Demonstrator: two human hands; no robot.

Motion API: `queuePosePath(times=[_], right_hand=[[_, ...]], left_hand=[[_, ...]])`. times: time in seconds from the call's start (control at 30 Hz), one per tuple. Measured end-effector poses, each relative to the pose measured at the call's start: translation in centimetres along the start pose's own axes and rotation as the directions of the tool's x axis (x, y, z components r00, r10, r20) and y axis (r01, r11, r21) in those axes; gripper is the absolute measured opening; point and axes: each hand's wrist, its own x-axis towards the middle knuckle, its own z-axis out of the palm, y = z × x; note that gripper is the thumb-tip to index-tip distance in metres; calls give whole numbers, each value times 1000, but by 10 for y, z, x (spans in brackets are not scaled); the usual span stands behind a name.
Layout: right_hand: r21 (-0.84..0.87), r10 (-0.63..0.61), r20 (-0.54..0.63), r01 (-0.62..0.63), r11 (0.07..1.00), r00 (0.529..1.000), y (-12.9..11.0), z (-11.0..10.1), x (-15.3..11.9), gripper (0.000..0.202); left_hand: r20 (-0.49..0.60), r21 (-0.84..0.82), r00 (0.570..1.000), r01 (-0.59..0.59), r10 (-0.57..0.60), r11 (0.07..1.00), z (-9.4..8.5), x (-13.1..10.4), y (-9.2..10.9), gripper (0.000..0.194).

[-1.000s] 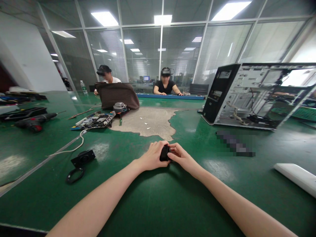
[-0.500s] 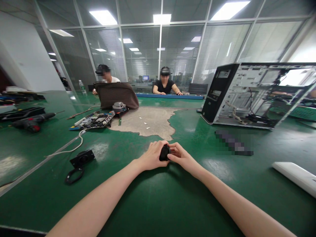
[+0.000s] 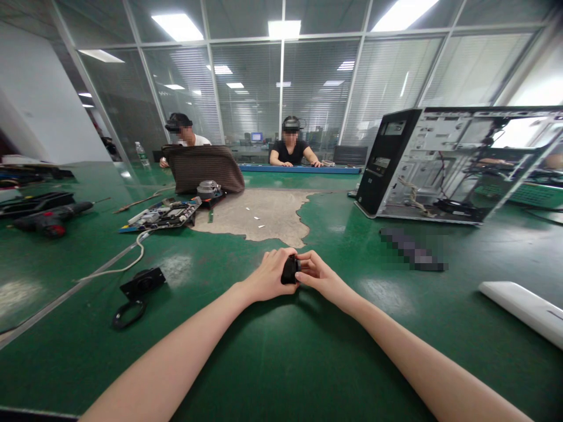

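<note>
A small black rounded object (image 3: 289,270) is between my two hands just above the green table; its kind is hard to make out. My left hand (image 3: 272,274) curls round its left side, thumb below and fingers over the top. From the right, my right hand (image 3: 317,272) pinches its near right edge with thumb and fingertips. Part of the object is covered by the fingers. To the left on the table lie a black square piece with a round opening (image 3: 143,283) and a black ring (image 3: 128,315), the ring nearer to me.
A circuit board (image 3: 163,215), a power drill (image 3: 53,218) and a white cable (image 3: 112,272) lie to the left. An open computer case (image 3: 382,167) stands right, with a white bar (image 3: 519,305) nearer. Two people sit across the table, one behind a brown bag (image 3: 204,167).
The whole view has shifted slightly, so everything appears a little further left. Both hands keep their hold on the black object, with only slight finger movement.
</note>
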Motion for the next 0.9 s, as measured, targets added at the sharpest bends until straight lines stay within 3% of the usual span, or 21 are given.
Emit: queuePosePath(times=[0.27, 0.53, 0.77, 0.9], right_hand=[[-18, 9, -75, -11, 1000, 997, 2, 4, 1, 31], [22, 15, 1, -16, 1000, 1000, -4, 2, -2, 34], [-37, 8, -82, -11, 999, 997, 1, 3, 2, 31], [-35, 36, -43, -38, 999, 998, -3, 2, 0, 35]], left_hand=[[-3, 9, 1000, 5, -5, 1000, 1, 0, -1, 57], [-4, 3, 1000, 6, -6, 1000, 1, 0, -1, 57], [8, 15, 1000, -3, 3, 1000, 1, 1, -3, 58], [-3, 8, 1000, -17, 17, 1000, 0, 0, -3, 58]])
